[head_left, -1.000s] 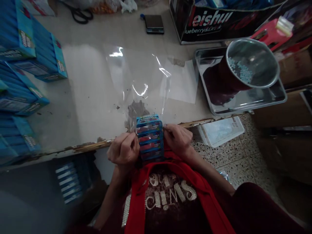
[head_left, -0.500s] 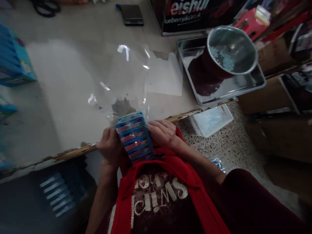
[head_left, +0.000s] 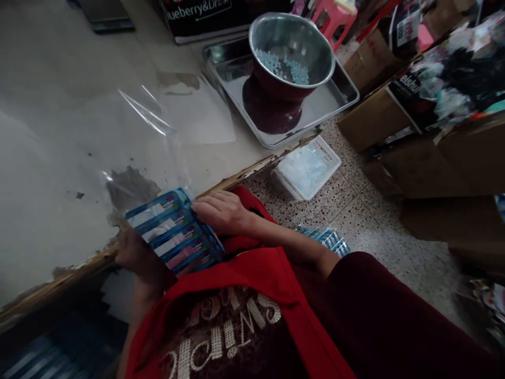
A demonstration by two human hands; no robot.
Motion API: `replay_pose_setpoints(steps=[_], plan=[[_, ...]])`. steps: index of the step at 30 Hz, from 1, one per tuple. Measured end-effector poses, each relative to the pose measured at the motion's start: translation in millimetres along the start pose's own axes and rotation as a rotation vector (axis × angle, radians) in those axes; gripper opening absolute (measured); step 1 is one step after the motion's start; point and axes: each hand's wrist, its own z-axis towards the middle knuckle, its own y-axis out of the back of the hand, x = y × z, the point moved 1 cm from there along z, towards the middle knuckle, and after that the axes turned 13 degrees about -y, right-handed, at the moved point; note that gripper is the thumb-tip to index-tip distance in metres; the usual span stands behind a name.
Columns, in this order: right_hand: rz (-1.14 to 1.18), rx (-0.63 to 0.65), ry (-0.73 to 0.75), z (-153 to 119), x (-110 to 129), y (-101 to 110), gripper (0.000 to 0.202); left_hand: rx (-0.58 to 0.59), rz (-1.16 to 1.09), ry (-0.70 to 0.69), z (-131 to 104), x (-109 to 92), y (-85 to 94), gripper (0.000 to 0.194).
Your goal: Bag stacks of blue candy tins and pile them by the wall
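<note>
A stack of blue packs (head_left: 173, 234) with pinkish windows stands at the table's front edge, close against the red apron (head_left: 276, 263). My left hand (head_left: 138, 252) is closed at its left side, and my right hand (head_left: 221, 210) is closed at its upper right side. Clear plastic film (head_left: 158, 121) spreads from the stack over the tabletop; the fingers seem to grip it along with the stack, though the fingertips are partly hidden.
A metal bowl (head_left: 315, 47) with pale blue pieces rests above a metal tray (head_left: 272, 139). A white tub (head_left: 307, 168) and wrapped blue packs (head_left: 323, 239) are on the floor. Cardboard boxes (head_left: 426, 168) stand at right. A scale (head_left: 106, 13) lies at the back.
The view has swung to the right, so the table things sit further left. The stack is tilted more, and the plastic film lies flatter. Both hands keep their hold.
</note>
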Motion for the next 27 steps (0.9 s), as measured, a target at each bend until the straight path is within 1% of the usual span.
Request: replay_pose_setpoints(steps=[2, 3, 4, 5, 6, 8, 9, 11, 13, 14, 16, 18, 20, 21, 24, 27], plan=[[0.018, -0.004, 0.031, 1.4, -3.2, -1.7, 0.023, -0.107, 0.073, 0.169, -4.3, -2.7, -5.3, 0.036], [0.034, -0.012, 0.052, 1.7, -3.7, -1.2, 0.023, -0.164, 0.088, 0.229, -7.2, -3.7, -6.3, 0.038], [0.055, -0.029, 0.072, 1.5, -3.3, 0.4, 0.023, -0.210, 0.074, 0.247, -10.0, -4.4, -6.0, 0.037], [0.077, -0.046, 0.086, 0.9, -2.2, 2.8, 0.023, -0.265, 0.059, 0.232, -12.6, -5.0, -4.2, 0.034], [0.097, -0.066, 0.095, 0.2, -0.9, 6.0, 0.023, -0.314, 0.058, 0.184, -14.6, -5.3, -1.0, 0.030], [0.130, -0.100, 0.093, 0.0, 0.7, 13.3, 0.023, -0.372, 0.124, 0.044, -17.0, -5.1, 7.8, 0.017], [0.144, -0.108, 0.086, 0.9, 0.7, 16.8, 0.023, -0.368, 0.187, -0.029, -17.8, -4.6, 12.5, 0.013], [0.170, -0.088, 0.068, 4.4, -0.7, 22.4, 0.022, -0.354, 0.313, -0.170, -20.4, -3.7, 20.1, 0.015], [0.176, -0.063, 0.054, 7.5, -1.7, 25.9, 0.022, -0.389, 0.384, -0.286, -26.3, -3.7, 23.6, 0.016], [0.174, -0.063, 0.050, 8.0, -1.6, 26.8, 0.022, -0.404, 0.398, -0.323, -30.5, -3.9, 23.5, 0.017], [0.181, -0.082, 0.055, 6.1, -0.4, 26.9, 0.021, -0.393, 0.393, -0.333, -39.9, -3.4, 21.1, 0.019], [0.211, -0.104, 0.086, 1.9, 1.3, 24.7, 0.020, -0.328, 0.369, -0.314, -48.4, -1.1, 18.0, 0.022], [0.247, -0.157, 0.127, -2.5, 2.5, 21.2, 0.017, -0.275, 0.355, -0.324, -53.7, 2.0, 16.3, 0.022], [0.261, -0.196, 0.144, -4.5, 2.9, 19.2, 0.015, -0.267, 0.351, -0.343, -54.9, 3.2, 15.9, 0.021], [0.281, -0.286, 0.162, -9.3, 4.1, 13.0, 0.013, -0.296, 0.335, -0.418, -54.9, 3.0, 14.7, 0.016], [0.293, -0.292, 0.155, -13.6, 6.5, 8.4, 0.012, -0.325, 0.299, -0.456, -53.6, -0.8, 13.6, 0.014]])
